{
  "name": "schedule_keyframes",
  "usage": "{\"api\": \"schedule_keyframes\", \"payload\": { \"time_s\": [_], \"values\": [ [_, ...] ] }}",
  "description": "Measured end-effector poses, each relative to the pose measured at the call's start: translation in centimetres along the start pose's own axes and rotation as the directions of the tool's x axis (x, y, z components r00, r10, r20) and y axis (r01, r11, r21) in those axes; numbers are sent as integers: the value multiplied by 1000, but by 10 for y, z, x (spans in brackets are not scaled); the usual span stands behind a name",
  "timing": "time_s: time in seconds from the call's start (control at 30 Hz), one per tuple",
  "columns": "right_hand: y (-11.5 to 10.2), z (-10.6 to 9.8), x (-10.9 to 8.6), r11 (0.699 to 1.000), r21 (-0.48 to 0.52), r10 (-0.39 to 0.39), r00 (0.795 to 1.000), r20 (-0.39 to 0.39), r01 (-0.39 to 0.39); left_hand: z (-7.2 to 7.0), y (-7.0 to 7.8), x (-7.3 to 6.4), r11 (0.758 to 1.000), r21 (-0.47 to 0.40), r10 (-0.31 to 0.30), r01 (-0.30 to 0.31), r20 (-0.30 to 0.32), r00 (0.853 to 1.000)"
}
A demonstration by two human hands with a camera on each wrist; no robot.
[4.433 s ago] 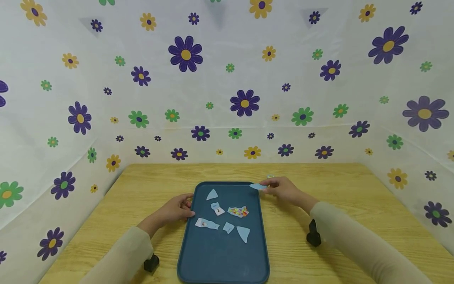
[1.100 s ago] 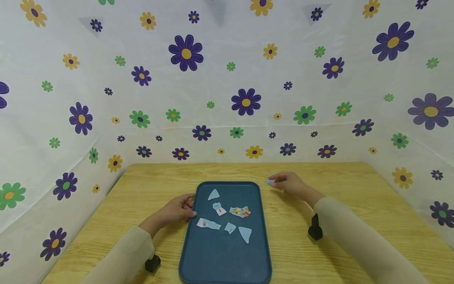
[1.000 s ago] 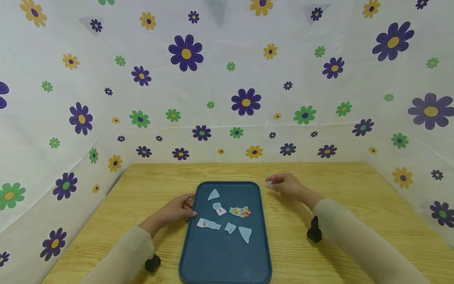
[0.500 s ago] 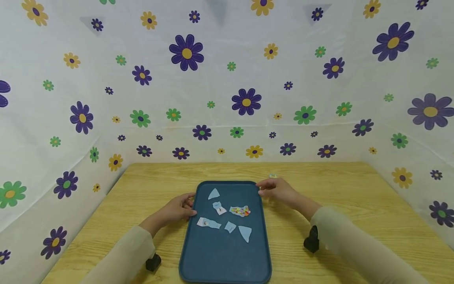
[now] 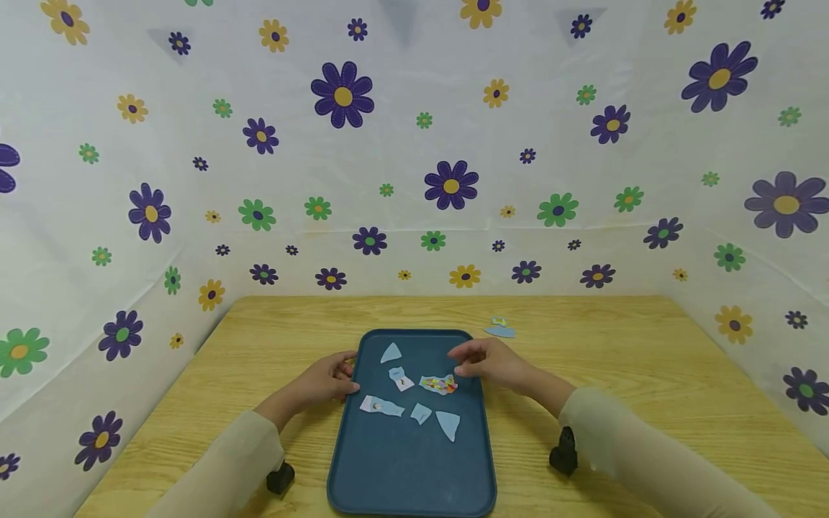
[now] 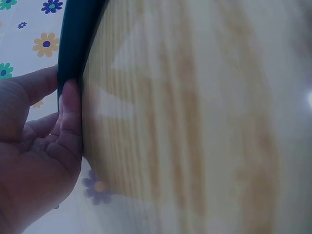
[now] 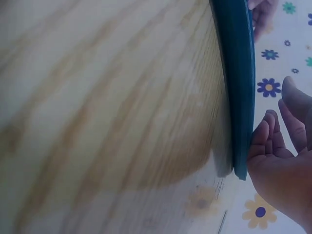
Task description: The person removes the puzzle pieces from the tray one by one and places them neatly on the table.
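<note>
My left hand (image 5: 319,380) grips the left rim of the dark blue tray (image 5: 414,475); in the left wrist view its thumb and curled fingers meet the tray's edge. My right hand (image 5: 499,363) is over the tray's right rim, fingers loosely bent and holding nothing, fingertips just above the multicoloured paper piece (image 5: 438,385). Other torn or cut paper pieces lie flat on the tray: a pale blue triangle (image 5: 391,352), a small printed piece (image 5: 401,379), a long printed strip (image 5: 382,406), a small blue piece (image 5: 420,414) and another blue triangle (image 5: 448,424).
On the wooden table (image 5: 278,324), beyond the tray's far right corner, lie a blue sliver of paper (image 5: 500,332) and a small green-and-yellow piece (image 5: 499,321). A flower-printed white sheet (image 5: 388,144) encloses the table at the back and sides.
My right hand has put the blue sliver down on the table behind the tray, let go, and moved left and nearer, over the tray. My left hand has stayed on the rim.
</note>
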State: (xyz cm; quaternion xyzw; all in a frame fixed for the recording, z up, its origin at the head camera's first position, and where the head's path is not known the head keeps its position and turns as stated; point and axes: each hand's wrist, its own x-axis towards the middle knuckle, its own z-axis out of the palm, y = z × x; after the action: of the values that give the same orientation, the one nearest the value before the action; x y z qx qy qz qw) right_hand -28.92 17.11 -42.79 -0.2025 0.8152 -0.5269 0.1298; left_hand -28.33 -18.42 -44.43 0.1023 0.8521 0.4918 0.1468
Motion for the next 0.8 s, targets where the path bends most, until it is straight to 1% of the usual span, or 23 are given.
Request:
{"api": "schedule_keyframes", "payload": {
  "time_s": [0.1,0.23,0.43,0.7,0.8],
  "values": [
    [1,3,2,999,-28,-35,999,26,35,0,0,0,1000,-5,1,-1,-1,1000],
    [0,9,5,993,-102,-48,998,42,52,0,0,1,1000,-3,0,0,-2,1000],
    [-4,18,6,973,-224,-52,998,31,57,0,0,0,1000,2,1,-1,-6,1000],
    [-7,21,5,937,-346,-36,998,57,54,-1,-1,0,1000,-3,14,-13,9,1000],
    [-8,23,4,927,-372,-26,998,55,45,-1,-1,0,1000,-7,12,-12,12,1000]
  ]
}}
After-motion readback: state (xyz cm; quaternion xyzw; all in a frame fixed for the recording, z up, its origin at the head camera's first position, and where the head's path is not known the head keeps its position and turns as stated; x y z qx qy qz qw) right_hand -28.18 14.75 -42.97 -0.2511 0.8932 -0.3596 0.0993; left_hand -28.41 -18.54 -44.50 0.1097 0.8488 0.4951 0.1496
